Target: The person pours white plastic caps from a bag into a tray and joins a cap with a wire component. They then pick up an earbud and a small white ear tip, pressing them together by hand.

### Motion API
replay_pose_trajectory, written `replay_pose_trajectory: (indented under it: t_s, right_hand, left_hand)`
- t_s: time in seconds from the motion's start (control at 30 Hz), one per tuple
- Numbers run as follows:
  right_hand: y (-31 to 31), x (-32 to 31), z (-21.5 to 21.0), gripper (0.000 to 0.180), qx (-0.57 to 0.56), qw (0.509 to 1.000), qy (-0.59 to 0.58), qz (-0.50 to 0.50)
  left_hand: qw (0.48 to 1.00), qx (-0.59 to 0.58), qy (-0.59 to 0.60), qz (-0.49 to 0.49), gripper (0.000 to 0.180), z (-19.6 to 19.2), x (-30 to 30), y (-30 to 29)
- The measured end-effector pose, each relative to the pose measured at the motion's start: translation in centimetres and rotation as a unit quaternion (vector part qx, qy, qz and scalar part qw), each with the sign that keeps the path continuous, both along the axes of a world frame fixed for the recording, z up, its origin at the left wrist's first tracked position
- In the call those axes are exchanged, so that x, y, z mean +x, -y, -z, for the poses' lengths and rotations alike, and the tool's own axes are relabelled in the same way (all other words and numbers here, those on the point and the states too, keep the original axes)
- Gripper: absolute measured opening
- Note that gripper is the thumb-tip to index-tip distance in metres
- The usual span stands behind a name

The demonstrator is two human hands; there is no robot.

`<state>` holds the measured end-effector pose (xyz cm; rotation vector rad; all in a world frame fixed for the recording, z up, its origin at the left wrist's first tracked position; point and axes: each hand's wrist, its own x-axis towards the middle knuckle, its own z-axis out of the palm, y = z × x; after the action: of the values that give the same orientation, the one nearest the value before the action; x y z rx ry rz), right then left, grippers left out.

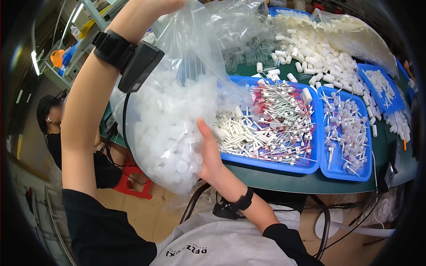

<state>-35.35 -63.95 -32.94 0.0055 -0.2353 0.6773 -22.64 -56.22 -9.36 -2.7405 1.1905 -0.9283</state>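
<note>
A large clear plastic bag (182, 106), packed with small round white plastic pieces, hangs in front of me, left of the blue trays. At the upper edge, my left hand (167, 3) grips the bag's top; its fingers are largely cut off by the frame. Lower down, my right hand (210, 153) clasps the bag's right side with the thumb up, the other fingers hidden behind the plastic. Beside that hand lies a blue tray (270, 167) of white sticks and thin metal-stemmed parts with red bits.
A smaller blue tray (346, 176) holds translucent-capped parts. Behind the trays, white cylinders (328, 66) are heaped on the green table (266, 181), near another blue tray (395, 105) and clear tubes (248, 55). A person (53, 128) sits left, by a red stool (135, 181).
</note>
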Motion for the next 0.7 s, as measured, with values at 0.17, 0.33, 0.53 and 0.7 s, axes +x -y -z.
replay_pose_trajectory:
  t_s: [0.17, 0.33, 0.53, 0.7]
  right_hand:
    - [0.0, -0.4, 0.0, 0.062, -0.053, 0.994, -0.083, 0.040]
    - [0.9, -0.5, -1.0, 0.064, -0.020, 0.994, -0.094, 0.048]
    - [0.8, -0.8, -1.5, 0.066, -0.008, 0.996, -0.055, 0.063]
    - [1.2, -0.6, -1.8, 0.066, -0.022, 0.996, -0.064, 0.062]
  left_hand:
    - [0.981, 0.032, 0.033, 0.186, 0.009, 0.3, 0.6, 3.6]
    - [0.957, -0.113, -0.257, 0.076, 0.008, 0.2, -1.4, 5.8]
    - [0.723, -0.329, -0.576, 0.193, 0.011, -1.0, 5.7, 1.7]
    - [0.340, -0.455, -0.777, 0.271, 0.016, -0.3, 9.8, 2.8]
